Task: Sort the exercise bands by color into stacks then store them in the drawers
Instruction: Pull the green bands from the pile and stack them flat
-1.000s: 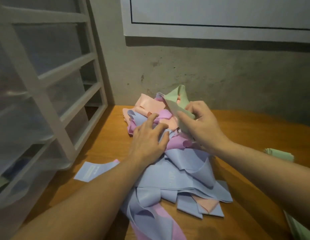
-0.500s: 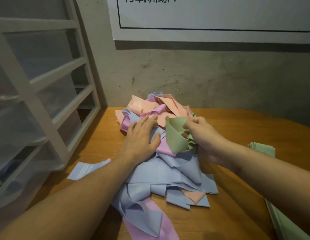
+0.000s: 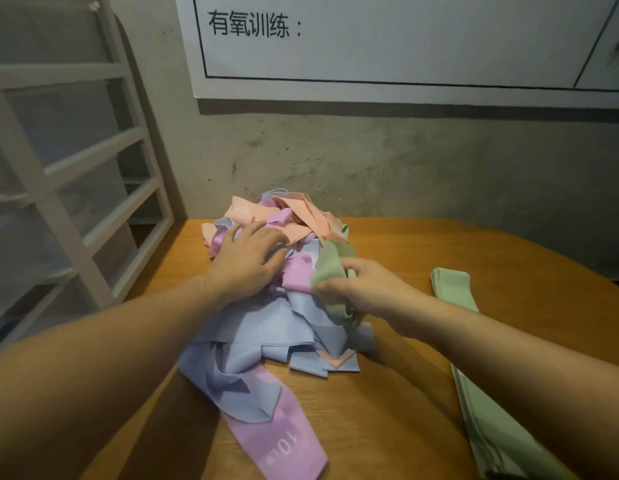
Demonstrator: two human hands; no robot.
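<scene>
Since the earlier frame the right hand [image 3: 367,289] has drawn the green band [image 3: 330,271] down and toward the person, off the top of the pile [image 3: 277,306]. Its grip pinches a crumpled fold of that thin, matte, rubbery strip, whose long axis trails away toward the pile's far edge. Left of the grip, the left hand [image 3: 247,259] presses flat, fingers spread, on tangled blue, pink and peach bands. Right of the grip, a flat green stack [image 3: 451,285] lies lengthwise on the wooden desk [image 3: 387,410]. White drawers [image 3: 59,188] stand far left.

The wall poster [image 3: 405,46] reads "有氧训练:"; the pink band [image 3: 284,441] shows what looks like "10".
</scene>
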